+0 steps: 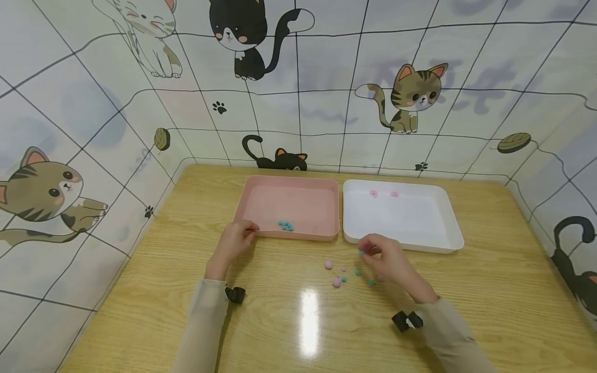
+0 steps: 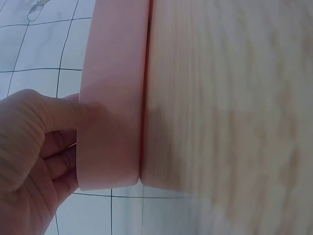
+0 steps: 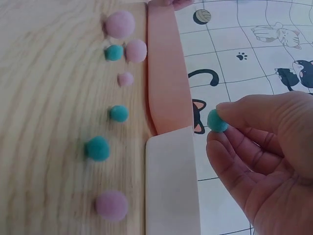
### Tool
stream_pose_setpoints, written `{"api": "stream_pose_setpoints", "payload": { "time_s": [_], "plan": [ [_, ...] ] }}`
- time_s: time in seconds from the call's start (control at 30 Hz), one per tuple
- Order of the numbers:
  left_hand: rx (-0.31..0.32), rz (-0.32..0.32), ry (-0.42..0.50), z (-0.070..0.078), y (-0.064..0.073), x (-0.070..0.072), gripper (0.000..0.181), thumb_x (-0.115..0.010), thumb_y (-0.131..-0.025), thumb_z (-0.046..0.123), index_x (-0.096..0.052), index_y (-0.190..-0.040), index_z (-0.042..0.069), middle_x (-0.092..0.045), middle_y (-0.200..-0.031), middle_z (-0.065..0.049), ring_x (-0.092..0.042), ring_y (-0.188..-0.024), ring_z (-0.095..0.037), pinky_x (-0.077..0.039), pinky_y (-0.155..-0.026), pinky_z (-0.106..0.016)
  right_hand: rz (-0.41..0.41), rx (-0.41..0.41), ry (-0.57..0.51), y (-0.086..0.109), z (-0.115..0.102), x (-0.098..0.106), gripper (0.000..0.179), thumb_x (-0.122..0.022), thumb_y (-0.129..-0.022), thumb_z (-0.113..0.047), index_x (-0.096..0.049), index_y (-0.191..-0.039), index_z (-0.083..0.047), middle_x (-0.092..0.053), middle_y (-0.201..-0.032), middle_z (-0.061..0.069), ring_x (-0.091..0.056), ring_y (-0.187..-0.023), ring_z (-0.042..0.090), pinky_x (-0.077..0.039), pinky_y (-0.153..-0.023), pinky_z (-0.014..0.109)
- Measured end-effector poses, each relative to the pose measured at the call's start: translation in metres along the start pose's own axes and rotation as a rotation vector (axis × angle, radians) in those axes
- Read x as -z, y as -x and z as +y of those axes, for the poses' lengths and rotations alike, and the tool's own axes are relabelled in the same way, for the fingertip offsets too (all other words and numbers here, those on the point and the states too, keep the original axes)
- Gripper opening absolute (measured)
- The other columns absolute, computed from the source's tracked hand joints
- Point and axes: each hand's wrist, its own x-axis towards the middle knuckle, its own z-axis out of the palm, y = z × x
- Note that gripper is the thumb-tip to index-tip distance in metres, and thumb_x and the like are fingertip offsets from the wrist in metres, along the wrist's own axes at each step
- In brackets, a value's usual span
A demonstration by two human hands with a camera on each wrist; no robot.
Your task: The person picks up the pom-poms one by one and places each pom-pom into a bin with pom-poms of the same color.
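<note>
"Grip?"

"With the right hand [image 1: 384,259], pinching a fuzzy round teal pom-pom [image 3: 216,121] near the rectangular white tray [image 1: 406,220]; with the left hand [image 1: 230,243], gripping the rectangular pink tray [image 1: 298,235]."

"Beyond?"

"Scattered pink and teal pom-poms [image 3: 112,205] on the wooden worktop [image 1: 266,331]."

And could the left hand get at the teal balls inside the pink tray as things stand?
Probably yes: the teal balls lie uncovered near the left hand, though its fingers grip the pink tray and would likely have to let go first.
</note>
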Motion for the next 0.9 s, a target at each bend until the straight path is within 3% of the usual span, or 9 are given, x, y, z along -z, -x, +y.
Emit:
{"api": "stream_pose_setpoints", "payload": {
  "time_s": [0.4,0.9],
  "plan": [
    [-0.001,0.001,0.009,-0.003,0.0,0.0,0.008,-0.068,-0.079,-0.008,-0.071,-0.084,-0.002,-0.069,-0.084,-0.014,-0.066,-0.081,-0.03,-0.054,-0.074,-0.042,0.036,0.035,-0.063,-0.029,-0.007,-0.008,0.018,-0.07,-0.076,0.012,-0.064,-0.089,0.002,-0.066,-0.084,0.009,-0.065,-0.075,0.025,-0.057,-0.064,0.032],
    [0.005,0.003,0.008,-0.002,0.0,0.001,0.008,-0.068,-0.078,-0.008,-0.07,-0.082,-0.002,-0.069,-0.083,-0.014,-0.066,-0.081,-0.03,-0.053,-0.073,-0.042,0.074,-0.022,-0.108,-0.059,-0.007,-0.02,0.011,-0.068,-0.081,0.005,-0.064,-0.091,0.002,-0.066,-0.087,0.011,-0.065,-0.078,0.026,-0.056,-0.068,0.031]
  ]
}}
